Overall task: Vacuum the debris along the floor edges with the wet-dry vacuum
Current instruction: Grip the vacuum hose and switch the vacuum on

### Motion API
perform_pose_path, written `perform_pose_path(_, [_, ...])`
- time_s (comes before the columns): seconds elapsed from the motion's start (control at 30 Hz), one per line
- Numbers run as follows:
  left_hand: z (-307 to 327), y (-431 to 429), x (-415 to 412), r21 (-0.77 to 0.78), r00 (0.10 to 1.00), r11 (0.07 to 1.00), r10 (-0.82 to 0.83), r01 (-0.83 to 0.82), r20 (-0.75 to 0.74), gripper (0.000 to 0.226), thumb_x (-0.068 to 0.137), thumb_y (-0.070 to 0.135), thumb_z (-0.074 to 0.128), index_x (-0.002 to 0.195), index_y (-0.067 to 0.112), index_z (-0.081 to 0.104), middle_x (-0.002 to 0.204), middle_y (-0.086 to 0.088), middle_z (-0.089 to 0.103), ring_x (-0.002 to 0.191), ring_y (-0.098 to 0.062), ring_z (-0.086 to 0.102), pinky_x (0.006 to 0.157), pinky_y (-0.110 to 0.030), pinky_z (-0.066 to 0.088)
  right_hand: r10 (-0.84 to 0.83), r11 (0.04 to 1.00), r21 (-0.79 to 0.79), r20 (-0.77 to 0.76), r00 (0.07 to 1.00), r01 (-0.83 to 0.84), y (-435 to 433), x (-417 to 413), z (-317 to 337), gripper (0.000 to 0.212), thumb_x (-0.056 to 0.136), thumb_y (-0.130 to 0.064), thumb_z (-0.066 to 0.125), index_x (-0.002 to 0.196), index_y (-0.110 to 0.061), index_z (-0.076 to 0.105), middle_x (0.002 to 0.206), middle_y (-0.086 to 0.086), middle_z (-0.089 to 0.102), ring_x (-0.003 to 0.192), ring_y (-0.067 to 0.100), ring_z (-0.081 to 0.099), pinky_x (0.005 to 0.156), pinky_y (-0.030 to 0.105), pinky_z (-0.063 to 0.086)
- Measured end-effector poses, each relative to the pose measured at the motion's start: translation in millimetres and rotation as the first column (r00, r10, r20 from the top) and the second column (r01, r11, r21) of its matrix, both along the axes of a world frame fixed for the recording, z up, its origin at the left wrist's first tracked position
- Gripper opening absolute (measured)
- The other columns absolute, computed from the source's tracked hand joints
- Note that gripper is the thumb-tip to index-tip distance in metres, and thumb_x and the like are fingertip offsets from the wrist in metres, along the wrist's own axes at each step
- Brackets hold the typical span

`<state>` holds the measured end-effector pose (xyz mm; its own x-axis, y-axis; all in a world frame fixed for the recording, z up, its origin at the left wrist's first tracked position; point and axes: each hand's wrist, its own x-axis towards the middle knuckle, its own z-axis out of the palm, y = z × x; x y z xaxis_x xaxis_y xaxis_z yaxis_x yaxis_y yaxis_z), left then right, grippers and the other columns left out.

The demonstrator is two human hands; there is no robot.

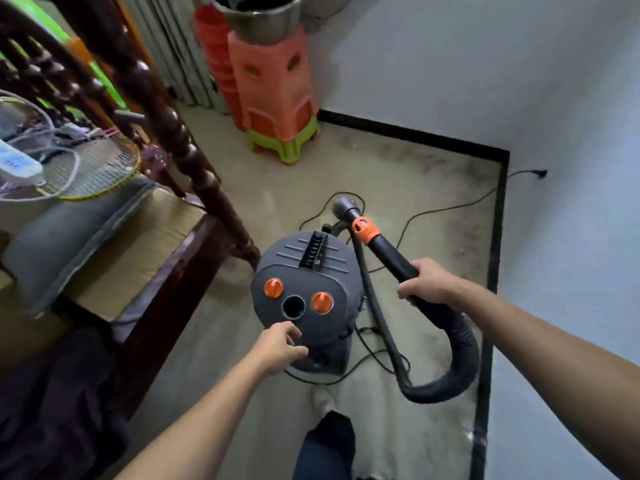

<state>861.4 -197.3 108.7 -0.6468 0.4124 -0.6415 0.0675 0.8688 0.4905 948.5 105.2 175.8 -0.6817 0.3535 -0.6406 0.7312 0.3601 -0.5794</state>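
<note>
While the wet-dry vacuum (301, 271) stands upright on the floor (263, 188) in mid-room, just beside a wooden frame with turned, glossy posts (180, 133), its lid faces up: a grey moulded plastic dome with raised ribs, two orange ribbed knobs (273, 288) and one round open port (293, 306) between them. The port interior is dark; its contents cannot be determined. The right hand (429, 284) is wrapped around the rigid black wand (391, 258), below an orange collar (363, 229); the grey nozzle end (343, 204) is raised and points toward the far corner. Behind the hand, a black corrugated hose (460, 358) loops down to the floor and back toward the canister. The left hand (280, 348) holds nothing; its fingers are loosely curled at the lid's near edge, and contact cannot be confirmed. A steel bucket (259, 19) sits on a stack of orange plastic stools (273, 88) with a green stool (284, 147) at the bottom; the bucket interior is dark and unreadable. Dark streaked debris (450, 161) lies on the pale matte floor along the black skirting (415, 135). A thin black cord (450, 209) runs across the floor to a wall plug (540, 173).
</note>
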Motion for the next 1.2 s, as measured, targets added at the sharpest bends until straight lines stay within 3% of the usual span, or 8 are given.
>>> perform_pose_path(0.17, [-8, 12, 18, -0.085, 0.997, 0.993, -0.078, 0.078, 0.004, 0.028, 0.08, 0.028, 0.071, 0.105, 0.017, 0.064, 0.091, -0.001, 0.067, 0.087, -0.017, 0.063, 0.068, -0.023, 0.044, 0.066, 0.972, 0.213, 0.163, 0.985, -0.1, 9, 80, -3, 0.017, 0.067, -0.024, 0.071, 0.079, -0.025, 0.059, 0.065, -0.004, 0.062, 0.06, 0.015, 0.061, 0.054, 0.026, 0.042])
perform_pose_path(0.37, [-28, 27, -14, -0.153, 0.993, 0.986, -0.083, 0.069, -0.082, 0.021, 0.082, 0.027, 0.066, 0.1, 0.016, 0.064, 0.098, -0.006, 0.068, 0.097, -0.024, 0.061, 0.079, -0.029, 0.049, 0.014, 0.968, 0.249, 0.114, 0.993, -0.043, -11, 77, -26, 0.02, 0.068, -0.029, 0.072, 0.074, -0.033, 0.054, 0.062, -0.009, 0.058, 0.057, 0.006, 0.054, 0.047, 0.025, 0.03])
perform_pose_path(0.6, [-70, 35, -87, -0.202, 0.963, 0.977, 0.007, -0.063, -0.268, 0.047, 0.089, 0.036, 0.061, 0.126, 0.011, 0.048, 0.124, -0.014, 0.049, 0.115, -0.034, 0.051, 0.09, -0.042, 0.044, -0.123, 0.971, 0.211, 0.015, 0.992, 0.117, -41, -5, -93, 0.024, 0.066, -0.035, 0.076, 0.081, -0.03, 0.058, 0.081, 0.0, 0.068, 0.082, 0.026, 0.065, 0.074, 0.039, 0.055])
perform_pose_path(0.77, [-108, 27, -126, -0.138, 0.928, 0.99, -0.064, 0.014, -0.367, 0.065, 0.088, 0.046, 0.06, 0.143, 0.02, 0.035, 0.137, -0.013, 0.035, 0.124, -0.032, 0.035, 0.099, -0.044, 0.039, -0.263, 0.962, 0.082, 0.005, 0.965, 0.262, -72, -63, -163, 0.059, 0.073, -0.054, 0.077, 0.12, -0.022, 0.061, 0.115, 0.004, 0.068, 0.108, 0.028, 0.063, 0.092, 0.041, 0.051])
perform_pose_path(0.87, [-121, 21, -142, -0.124, 0.89, 0.991, -0.101, 0.05, -0.444, 0.06, 0.088, 0.043, 0.059, 0.141, 0.022, 0.039, 0.132, -0.011, 0.037, 0.118, -0.029, 0.036, 0.094, -0.042, 0.042, -0.362, 0.928, 0.125, 0.084, 0.928, 0.351, -87, -84, -192, 0.089, 0.078, -0.058, 0.072, 0.147, -0.011, 0.042, 0.147, 0.011, 0.049, 0.134, 0.031, 0.046, 0.107, 0.039, 0.038])
perform_pose_path(1.03, [-132, 9, -152, -0.093, 0.875, 0.99, -0.133, 0.102, -0.466, 0.059, 0.089, 0.041, 0.059, 0.141, 0.02, 0.043, 0.141, -0.006, 0.041, 0.12, -0.027, 0.038, 0.095, -0.04, 0.04, -0.394, 0.875, 0.349, 0.11, 0.913, 0.335, -107, -106, -199, 0.061, 0.077, -0.06, 0.067, 0.118, -0.015, 0.058, 0.118, 0.012, 0.067, 0.109, 0.036, 0.06, 0.082, 0.038, 0.045])
perform_pose_path(1.1, [-133, 5, -158, -0.083, 0.875, 0.992, -0.121, 0.093, -0.469, 0.058, 0.089, 0.041, 0.058, 0.142, 0.02, 0.043, 0.142, -0.006, 0.042, 0.119, -0.028, 0.038, 0.095, -0.041, 0.04, -0.371, 0.865, 0.397, 0.096, 0.923, 0.307, -117, -116, -197, 0.047, 0.078, -0.059, 0.066, 0.097, -0.018, 0.053, 0.104, 0.011, 0.069, 0.099, 0.037, 0.062, 0.071, 0.036, 0.04])
perform_pose_path(1.2, [-135, -7, -171, -0.074, 0.874, 0.995, -0.092, 0.065, -0.477, 0.059, 0.09, 0.04, 0.059, 0.142, 0.018, 0.043, 0.144, -0.006, 0.042, 0.121, -0.028, 0.037, 0.097, -0.04, 0.039, -0.371, 0.851, 0.43, 0.088, 0.924, 0.301, -129, -136, -195, 0.045, 0.078, -0.06, 0.064, 0.088, -0.021, 0.046, 0.097, 0.01, 0.068, 0.096, 0.037, 0.062, 0.067, 0.035, 0.037])
